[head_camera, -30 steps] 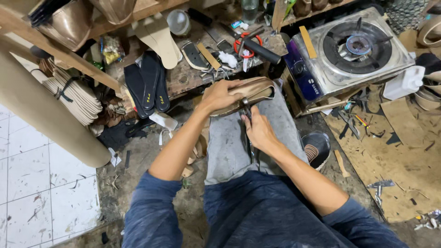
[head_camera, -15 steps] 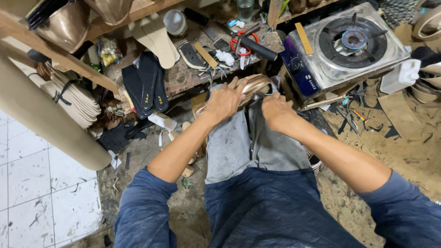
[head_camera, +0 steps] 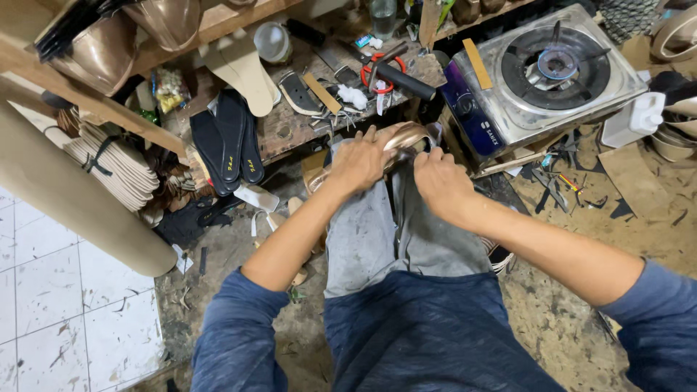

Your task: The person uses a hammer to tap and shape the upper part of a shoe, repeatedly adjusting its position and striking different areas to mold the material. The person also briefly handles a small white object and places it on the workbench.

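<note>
A shiny bronze shoe piece point(head_camera: 406, 136) lies across my knees, over grey trousers. My left hand point(head_camera: 357, 163) is closed over its left part, fingers wrapped on top. My right hand point(head_camera: 440, 181) presses on its right end, fingers curled against the edge. The two hands sit close together at the knees. Most of the shoe piece is hidden under the hands.
A single-burner gas stove point(head_camera: 552, 72) stands to the right. A cluttered wooden bench point(head_camera: 290, 123) ahead carries black insoles point(head_camera: 231, 145), red-handled pliers point(head_camera: 377, 72) and a black roll point(head_camera: 406, 81). Stacked pale soles point(head_camera: 109, 163) and a large beige roll point(head_camera: 80, 210) are at left. Scraps litter the floor.
My right hand moved up from my lap to the right end of the shoe piece. The left hand stayed on it. The view shifted slightly.
</note>
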